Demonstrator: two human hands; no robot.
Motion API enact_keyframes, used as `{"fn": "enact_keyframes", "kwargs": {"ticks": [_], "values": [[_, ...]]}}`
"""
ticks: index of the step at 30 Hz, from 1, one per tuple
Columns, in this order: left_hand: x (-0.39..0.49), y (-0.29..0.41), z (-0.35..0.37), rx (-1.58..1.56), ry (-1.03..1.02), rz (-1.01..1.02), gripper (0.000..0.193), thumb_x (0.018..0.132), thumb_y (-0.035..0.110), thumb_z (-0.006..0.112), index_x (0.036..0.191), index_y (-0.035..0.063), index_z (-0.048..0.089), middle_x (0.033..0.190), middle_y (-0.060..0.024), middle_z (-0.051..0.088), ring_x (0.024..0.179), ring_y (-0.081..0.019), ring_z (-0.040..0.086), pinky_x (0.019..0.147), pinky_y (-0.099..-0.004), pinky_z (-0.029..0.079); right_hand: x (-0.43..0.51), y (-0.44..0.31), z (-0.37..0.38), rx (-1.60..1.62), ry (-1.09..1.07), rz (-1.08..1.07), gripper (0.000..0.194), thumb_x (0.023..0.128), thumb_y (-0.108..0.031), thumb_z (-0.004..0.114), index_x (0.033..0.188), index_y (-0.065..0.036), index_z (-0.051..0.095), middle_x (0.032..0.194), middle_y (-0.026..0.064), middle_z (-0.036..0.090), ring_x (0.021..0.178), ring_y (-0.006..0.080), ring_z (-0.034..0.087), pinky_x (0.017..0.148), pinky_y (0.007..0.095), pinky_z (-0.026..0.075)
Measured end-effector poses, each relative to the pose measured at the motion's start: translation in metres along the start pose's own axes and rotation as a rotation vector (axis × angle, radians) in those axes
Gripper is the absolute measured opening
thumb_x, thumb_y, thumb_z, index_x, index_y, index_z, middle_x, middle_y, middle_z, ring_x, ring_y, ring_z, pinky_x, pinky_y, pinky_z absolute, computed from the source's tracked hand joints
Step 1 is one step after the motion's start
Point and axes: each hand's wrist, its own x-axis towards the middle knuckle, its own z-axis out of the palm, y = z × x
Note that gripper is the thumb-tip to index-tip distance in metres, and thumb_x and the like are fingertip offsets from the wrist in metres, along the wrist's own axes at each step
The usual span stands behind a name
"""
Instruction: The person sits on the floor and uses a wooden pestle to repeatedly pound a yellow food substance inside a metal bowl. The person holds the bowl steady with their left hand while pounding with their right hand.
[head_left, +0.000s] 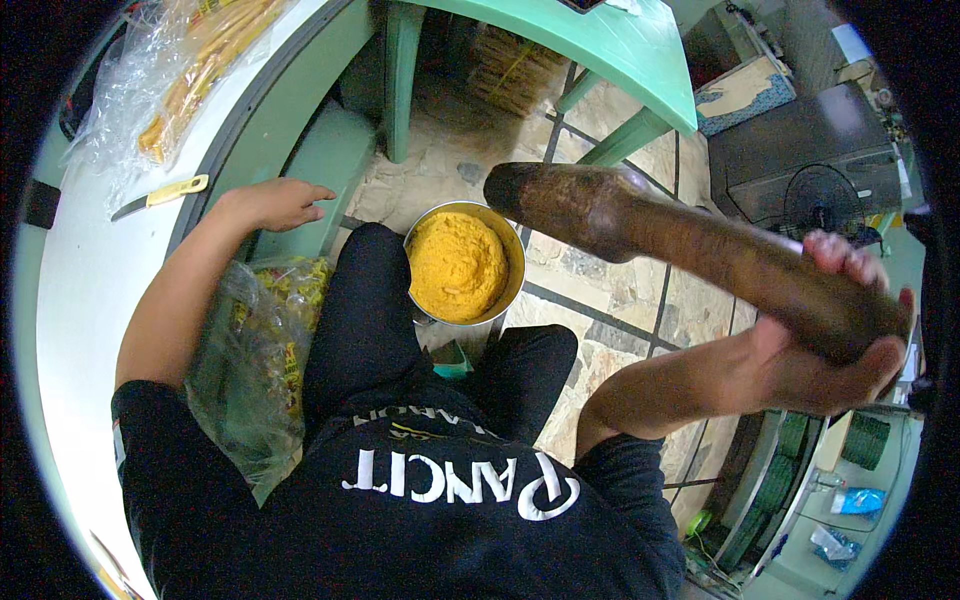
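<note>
My left hand (281, 204) hangs over the green bench at left, its fingers apart and nothing in it. At right, my right hand (817, 379) grips the thick end of a long, dark brown, club-like object (720, 259); motion blur hides details, and its material is unclear. Its dark, rounded far end reaches leftward to above the rim of a round metal pot (517, 262). A yellow-orange, moist-looking mass (457, 262) is heaped in the pot, which stands beside my left knee.
A yellow-handled knife (176, 191) and a clear plastic bag of yellowish strips (217, 71) lie on the white tabletop (97, 300). Another plastic bag (262, 337) with yellow packaging sits beside my left thigh. Ahead stands a green plastic table (622, 45); a black fan (821, 199) is at right.
</note>
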Motion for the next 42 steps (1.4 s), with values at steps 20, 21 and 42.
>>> {"fn": "enact_keyframes", "kwargs": {"ticks": [20,21,42], "values": [[0.007,-0.002,-0.002,0.012,-0.018,-0.014,0.044,0.095,0.026,0.047,0.134,0.0046,0.044,0.123,-0.022,0.056,0.112,-0.0375,0.054,0.096,-0.0439,0.043,-0.019,0.003,0.014,-0.063,-0.083,0.061,0.038,0.086,-0.02,0.056,0.117,-0.002,0.046,0.085,0.014,0.06,0.073,0.0227,0.06,0.068,0.0356,0.052],[0.006,0.0,-0.002,0.002,-0.019,-0.014,0.044,0.095,0.026,0.047,0.134,0.0046,0.044,0.123,-0.0221,0.056,0.112,-0.0375,0.054,0.097,-0.0439,0.043,-0.013,-0.01,0.012,0.026,-0.041,0.023,0.041,0.089,-0.026,0.049,0.122,-0.002,0.04,0.086,0.0168,0.059,0.073,0.0245,0.06,0.068,0.0384,0.053],[0.002,-0.004,0.0,0.028,-0.018,-0.045,0.045,0.094,0.026,0.048,0.134,0.0064,0.044,0.114,-0.0226,0.06,0.106,-0.0395,0.057,0.092,-0.0458,0.044,-0.036,0.05,0.028,-0.234,0.04,0.049,0.045,0.081,-0.036,0.06,0.109,-0.002,0.049,0.086,0.0129,0.061,0.064,0.0237,0.059,0.064,0.0347,0.053]]}}
